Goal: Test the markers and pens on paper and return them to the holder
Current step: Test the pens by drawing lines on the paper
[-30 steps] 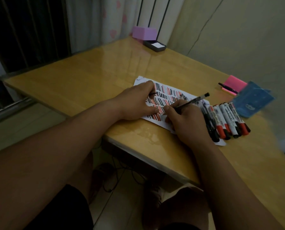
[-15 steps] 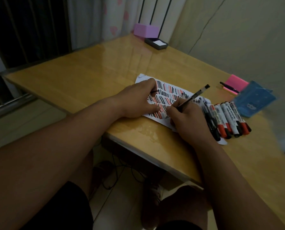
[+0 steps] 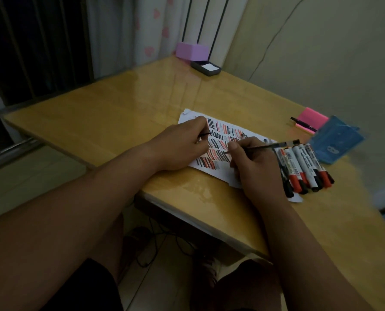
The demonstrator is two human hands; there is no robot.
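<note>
Since half a second ago the pen (image 3: 261,147) has tipped flatter: its tail now points out sideways over the markers (image 3: 303,167) instead of rising. I see my right grip (image 3: 256,167) clenched round the pen's lower barrel, with the tip down on the paper (image 3: 223,176) just ahead of the thumb, among rows of black and red strokes. Across from it, close by, the left grip (image 3: 180,149) rests on the sheet's far end with fingers curled about a thin dark piece (image 3: 206,135) – I cannot tell what it is. Touching the outer side of the right grip, the markers lie in a row, partly on the paper. Beyond them on the counter (image 3: 119,113) sit a blue pouch (image 3: 335,142) and a pink pad (image 3: 312,117) – well apart from either grip.
</note>
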